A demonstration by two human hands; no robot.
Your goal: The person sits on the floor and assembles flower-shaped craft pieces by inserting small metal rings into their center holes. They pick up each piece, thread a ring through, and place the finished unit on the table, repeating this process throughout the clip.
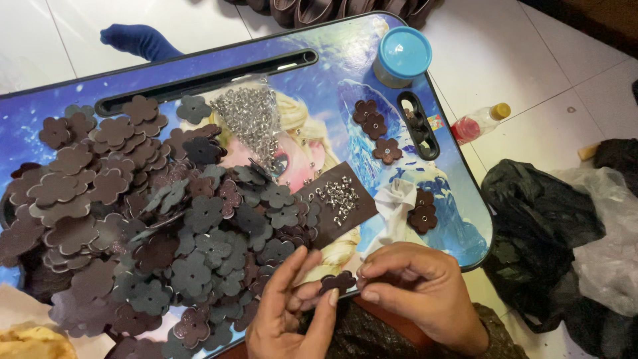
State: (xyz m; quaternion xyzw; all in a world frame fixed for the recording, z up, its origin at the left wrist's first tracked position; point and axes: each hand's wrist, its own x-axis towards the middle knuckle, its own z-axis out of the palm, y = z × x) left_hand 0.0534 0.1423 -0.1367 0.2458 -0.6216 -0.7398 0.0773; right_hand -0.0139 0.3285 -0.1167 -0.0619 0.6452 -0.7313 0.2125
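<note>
I have both hands, left and right, pinched on a flower at the counter's near edge; it looks light, thin and floppy, best gripped by its petals.

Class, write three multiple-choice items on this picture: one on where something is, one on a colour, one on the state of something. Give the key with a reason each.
1. Where does the tub stand?
A. at the tray's far right corner
B. on the floor
C. in the flower pile

2. What colour is the tub's lid?
A. red
B. light blue
C. yellow

3. What are the hands doing?
A. resting empty
B. both pinching one flower
C. lifting the bottle

Key:
1 A: the tub sits on the tray, by its far right corner.
2 B: the lid is light blue; yellow is the cap of the bottle on the floor.
3 B: the left hand and right hand both grip one dark flower between fingertips, near the big flower pile.
</note>
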